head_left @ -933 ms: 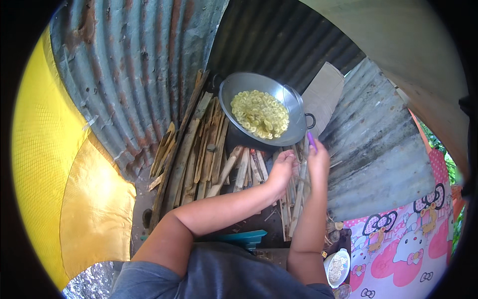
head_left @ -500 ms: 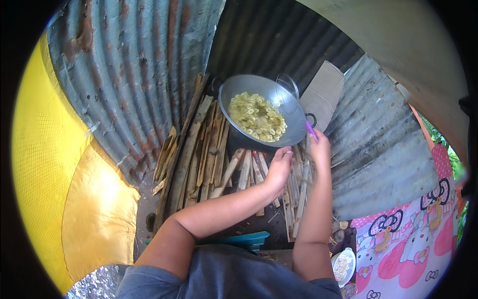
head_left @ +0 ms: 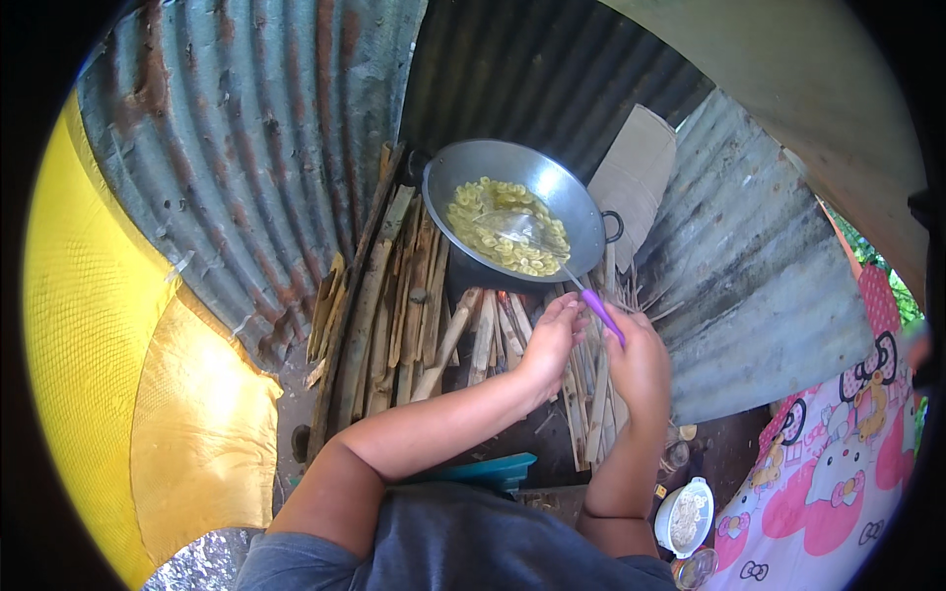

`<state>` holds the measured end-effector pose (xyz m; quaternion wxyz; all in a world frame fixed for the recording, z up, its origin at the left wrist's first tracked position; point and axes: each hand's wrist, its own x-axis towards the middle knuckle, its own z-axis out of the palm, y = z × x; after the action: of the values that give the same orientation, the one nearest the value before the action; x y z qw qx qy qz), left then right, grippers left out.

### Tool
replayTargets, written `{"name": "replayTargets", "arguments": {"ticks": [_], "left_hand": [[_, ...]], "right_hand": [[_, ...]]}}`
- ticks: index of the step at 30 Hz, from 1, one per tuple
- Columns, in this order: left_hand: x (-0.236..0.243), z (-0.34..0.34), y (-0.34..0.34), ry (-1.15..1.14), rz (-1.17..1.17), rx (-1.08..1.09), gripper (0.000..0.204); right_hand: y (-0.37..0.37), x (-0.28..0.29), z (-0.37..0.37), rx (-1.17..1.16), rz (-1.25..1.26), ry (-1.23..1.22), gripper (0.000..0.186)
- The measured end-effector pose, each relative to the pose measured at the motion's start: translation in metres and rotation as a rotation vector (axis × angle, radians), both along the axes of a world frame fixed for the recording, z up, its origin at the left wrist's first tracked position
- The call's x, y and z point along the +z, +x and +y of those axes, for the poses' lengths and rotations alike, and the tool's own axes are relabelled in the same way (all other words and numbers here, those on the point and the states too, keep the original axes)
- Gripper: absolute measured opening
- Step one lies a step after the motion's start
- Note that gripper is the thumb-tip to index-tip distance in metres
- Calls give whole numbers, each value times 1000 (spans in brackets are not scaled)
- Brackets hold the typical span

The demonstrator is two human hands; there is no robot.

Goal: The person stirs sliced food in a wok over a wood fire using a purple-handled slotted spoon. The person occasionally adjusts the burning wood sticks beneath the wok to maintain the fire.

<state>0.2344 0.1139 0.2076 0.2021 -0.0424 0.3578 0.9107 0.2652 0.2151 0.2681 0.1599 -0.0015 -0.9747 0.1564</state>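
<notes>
While the right hand is clamped on the purple grip of the wire skimmer, I see the left hand loosely curled just beside it, at the wok's near side; I cannot tell whether its fingers touch the grip. The skimmer's head lies inside the wok, among banana slices. I judge the skimmer light and stiff; hold it by the grip, as its metal is probably hot. Expect slippery, easily broken slices. Compared with the earlier frame, the head has shifted from the wok's far-right wall to its middle.
</notes>
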Motion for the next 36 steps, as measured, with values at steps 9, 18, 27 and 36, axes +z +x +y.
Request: {"name": "replayTargets", "arguments": {"ticks": [9,18,27,36], "left_hand": [[-2,3,12,30,-86,-48,45],[-3,6,9,38,-64,-75,45],[1,7,1,-51,43,-91,40],[-3,2,-8,-132,10,-13,40]], "right_hand": [[20,-2,-6,-134,-39,-39,32],[17,-3,-5,-83,60,24,34],[-4,-13,17,-44,78,-196,30],[-68,-61,32,-169,24,-269,34]]}}
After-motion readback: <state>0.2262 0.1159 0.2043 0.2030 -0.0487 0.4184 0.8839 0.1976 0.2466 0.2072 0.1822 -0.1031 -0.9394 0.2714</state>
